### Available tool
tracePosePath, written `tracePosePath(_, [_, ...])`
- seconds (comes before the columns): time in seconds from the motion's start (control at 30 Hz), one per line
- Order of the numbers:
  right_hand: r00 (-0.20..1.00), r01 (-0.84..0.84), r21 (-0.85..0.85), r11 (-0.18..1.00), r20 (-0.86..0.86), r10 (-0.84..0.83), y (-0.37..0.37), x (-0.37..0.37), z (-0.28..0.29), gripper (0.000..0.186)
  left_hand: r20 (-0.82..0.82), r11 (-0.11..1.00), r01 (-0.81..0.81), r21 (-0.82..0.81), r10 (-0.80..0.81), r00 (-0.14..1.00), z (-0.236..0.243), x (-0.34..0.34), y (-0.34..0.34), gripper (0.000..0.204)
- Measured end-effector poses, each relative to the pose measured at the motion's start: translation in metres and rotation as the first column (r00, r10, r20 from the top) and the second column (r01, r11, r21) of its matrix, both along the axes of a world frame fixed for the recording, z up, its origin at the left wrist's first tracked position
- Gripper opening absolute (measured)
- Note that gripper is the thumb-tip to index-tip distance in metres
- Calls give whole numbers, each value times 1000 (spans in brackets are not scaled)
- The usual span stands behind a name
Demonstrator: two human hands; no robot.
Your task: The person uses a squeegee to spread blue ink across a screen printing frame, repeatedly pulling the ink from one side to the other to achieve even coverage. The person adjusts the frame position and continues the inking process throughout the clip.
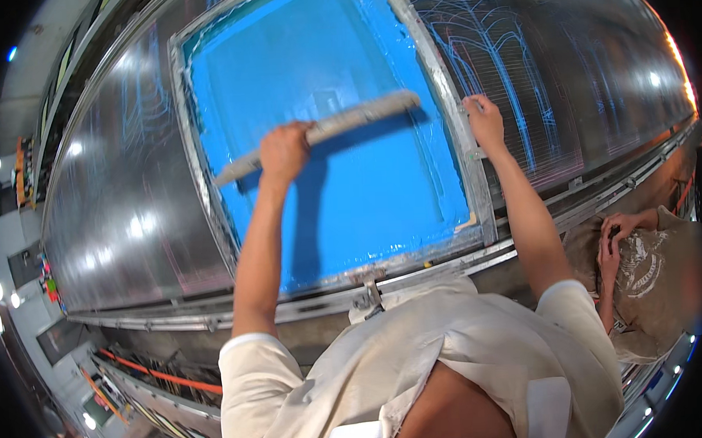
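Note:
A long squeegee lies slantwise across the blue-inked mesh of a screen-printing frame, its right end farther from me than its left. My left hand is closed around the squeegee left of its middle. My right hand is at the frame's right rail, fingers curled against the outer edge; the fingertips are partly hidden. Blue ink covers the mesh on both sides of the squeegee, with thicker ridges along the borders. A metal clamp sits at the frame's near edge.
The frame rests on a long dark printing table carrying blue and reddish line patterns. A metal rail runs along its near edge. A co-worker in a brown shirt is close at my right, hands together.

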State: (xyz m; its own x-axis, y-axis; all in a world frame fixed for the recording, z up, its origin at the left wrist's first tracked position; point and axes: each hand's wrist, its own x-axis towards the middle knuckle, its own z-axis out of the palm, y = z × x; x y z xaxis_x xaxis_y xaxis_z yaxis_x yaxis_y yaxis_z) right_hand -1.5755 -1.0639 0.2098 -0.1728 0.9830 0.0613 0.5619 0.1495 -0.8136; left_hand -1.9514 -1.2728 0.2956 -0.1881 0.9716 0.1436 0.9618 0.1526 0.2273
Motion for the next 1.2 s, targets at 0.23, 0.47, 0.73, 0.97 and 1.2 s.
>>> tracePosePath(0.23, [990,-51,-508,860,-142,-25,9,3,18,35,82,995,-24,-95,32,996,13,178,-193,33])
tracePosePath(0.47, [998,-68,-362,930,-35,59,0,-6,22,45,22,994,-110,-26,110,994,13,192,-220,28])
tracePosePath(0.73, [996,-20,-257,966,76,41,13,0,42,30,44,976,-216,-2,215,976,15,196,-225,11])
tracePosePath(0.97, [991,-125,-58,991,37,127,10,3,142,27,129,984,-180,17,176,976,70,176,-241,25])
tracePosePath(1.2, [981,-143,32,989,-127,146,-9,11,38,28,8,973,-200,-116,202,979,27,197,-237,37])
